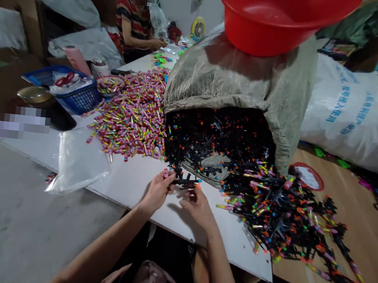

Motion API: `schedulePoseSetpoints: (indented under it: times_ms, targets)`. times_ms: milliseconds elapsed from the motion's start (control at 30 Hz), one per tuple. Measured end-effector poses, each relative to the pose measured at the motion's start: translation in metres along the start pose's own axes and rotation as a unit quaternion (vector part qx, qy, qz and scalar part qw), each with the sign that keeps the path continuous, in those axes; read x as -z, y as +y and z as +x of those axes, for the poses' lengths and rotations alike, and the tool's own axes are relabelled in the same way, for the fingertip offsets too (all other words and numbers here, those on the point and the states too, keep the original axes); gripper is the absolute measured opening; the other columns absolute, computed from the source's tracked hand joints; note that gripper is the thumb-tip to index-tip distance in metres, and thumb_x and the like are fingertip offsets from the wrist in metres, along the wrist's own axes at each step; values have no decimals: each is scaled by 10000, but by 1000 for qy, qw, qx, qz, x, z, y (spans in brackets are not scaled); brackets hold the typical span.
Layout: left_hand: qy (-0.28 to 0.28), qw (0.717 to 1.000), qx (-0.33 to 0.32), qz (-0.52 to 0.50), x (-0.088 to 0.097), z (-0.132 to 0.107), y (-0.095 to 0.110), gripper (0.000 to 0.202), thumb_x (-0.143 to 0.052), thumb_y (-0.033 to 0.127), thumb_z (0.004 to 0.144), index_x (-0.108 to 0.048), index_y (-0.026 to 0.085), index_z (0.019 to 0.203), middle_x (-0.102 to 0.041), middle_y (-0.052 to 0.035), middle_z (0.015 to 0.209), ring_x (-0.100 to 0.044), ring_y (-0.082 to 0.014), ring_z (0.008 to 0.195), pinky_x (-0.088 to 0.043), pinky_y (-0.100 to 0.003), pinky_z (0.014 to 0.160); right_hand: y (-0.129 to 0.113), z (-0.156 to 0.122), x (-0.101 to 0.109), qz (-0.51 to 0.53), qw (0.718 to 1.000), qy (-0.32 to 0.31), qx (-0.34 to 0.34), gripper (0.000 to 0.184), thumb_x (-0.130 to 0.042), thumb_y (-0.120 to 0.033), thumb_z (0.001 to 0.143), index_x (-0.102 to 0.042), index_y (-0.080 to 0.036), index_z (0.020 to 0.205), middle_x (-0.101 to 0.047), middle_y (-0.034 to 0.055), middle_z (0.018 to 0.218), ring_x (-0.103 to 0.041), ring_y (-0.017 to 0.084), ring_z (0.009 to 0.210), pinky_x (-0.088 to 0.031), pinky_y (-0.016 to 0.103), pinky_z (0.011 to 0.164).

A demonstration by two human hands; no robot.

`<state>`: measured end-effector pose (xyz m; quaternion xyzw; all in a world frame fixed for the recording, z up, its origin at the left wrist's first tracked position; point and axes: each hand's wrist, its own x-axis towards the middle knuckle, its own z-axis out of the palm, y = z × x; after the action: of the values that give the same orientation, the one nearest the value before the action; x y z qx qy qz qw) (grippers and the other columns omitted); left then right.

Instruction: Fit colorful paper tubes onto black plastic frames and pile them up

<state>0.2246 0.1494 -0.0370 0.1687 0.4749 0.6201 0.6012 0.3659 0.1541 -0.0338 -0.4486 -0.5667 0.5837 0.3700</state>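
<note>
My left hand (158,193) is closed in a pinch on one end of a black toy gun (187,182) with a blue and orange tip, held level above the white tabletop. A small pink piece (166,174) shows at the left fingertips. Just below the tip is my right hand (200,209), its fingers curled and partly smeared; whether they touch the toy gun cannot be made out. In front, a woven sack (239,81) lies with its mouth towards me, full of black toy guns (193,133). Small candy-coloured tubes (134,113) are heaped left of it.
More toy guns with coloured tubes (289,219) are piled at right. A red basin (261,36) rests on the sack. Left are a clear plastic bag (79,161), a blue basket (82,94) and a dark jar (48,109). Another person (134,18) sits at the far end.
</note>
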Motion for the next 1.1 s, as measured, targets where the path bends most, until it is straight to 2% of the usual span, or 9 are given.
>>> schedulePoseSetpoints:
  times_ms: [67,167,300,367,467,633,833,1000,1100]
  targets:
    - [-12,999,-13,29,-6,-5,-12,402,-765,455,565,-535,153,694,-473,69,517,-369,-32,421,-251,-170,411,1,0,-14,-26,996,76,31,240,-642,-368,691,-647,-183,845,-657,38,816,-595,168,738,-499,306,695]
    - [-41,993,-35,100,-5,-10,-21,374,-692,474,674,-590,149,828,-495,55,538,-392,-57,464,-271,-185,441,-2,-2,-20,-30,982,183,45,271,-522,-410,781,-655,-180,833,-679,53,800,-624,186,749,-507,325,719]
    - [-83,983,-28,161,9,-9,-15,389,-608,474,758,-631,164,992,-591,2,730,-435,-76,556,-308,-204,497,-9,-6,-9,-9,992,129,-7,325,-568,-440,752,-666,-167,899,-696,37,723,-633,179,610,-521,296,579]
    - [-92,980,-26,176,15,-10,-12,395,-589,479,767,-661,159,987,-560,7,670,-426,-87,565,-315,-212,517,-11,-8,-5,-4,994,109,-23,294,-603,-419,719,-669,-163,850,-700,36,712,-636,179,599,-528,293,568]
    - [-105,978,-27,179,18,-13,-12,400,-615,475,743,-687,145,958,-478,26,556,-398,-99,545,-316,-221,524,-16,-9,-8,15,990,137,-25,232,-643,-379,666,-655,-178,780,-705,25,707,-645,179,614,-545,300,602]
    - [-116,979,-34,167,12,-19,-13,379,-660,444,711,-695,150,947,-485,22,545,-390,-100,525,-320,-225,520,-30,-14,-16,10,985,174,10,146,-657,-324,630,-641,-207,717,-709,11,693,-659,183,632,-556,303,623]
    - [-56,976,-94,188,1,-27,-10,235,-702,315,682,-707,176,871,-567,-12,722,-467,-112,622,-384,-234,620,-22,-22,-21,7,974,227,10,143,-651,-350,644,-616,-225,706,-718,19,708,-664,185,628,-561,298,609]
    - [-75,962,-130,227,2,-28,-11,186,-657,227,718,-704,190,894,-602,-31,799,-537,-151,731,-425,-267,740,-20,-25,-24,-48,971,232,30,123,-615,-351,672,-619,-229,684,-698,9,646,-638,167,557,-540,277,563]
    - [-52,950,-164,259,2,-33,-10,183,-638,159,715,-706,212,877,-621,-51,839,-563,-191,827,-427,-298,824,-20,-27,-23,-48,968,247,11,145,-610,-361,675,-612,-220,639,-672,6,584,-612,165,518,-517,269,518]
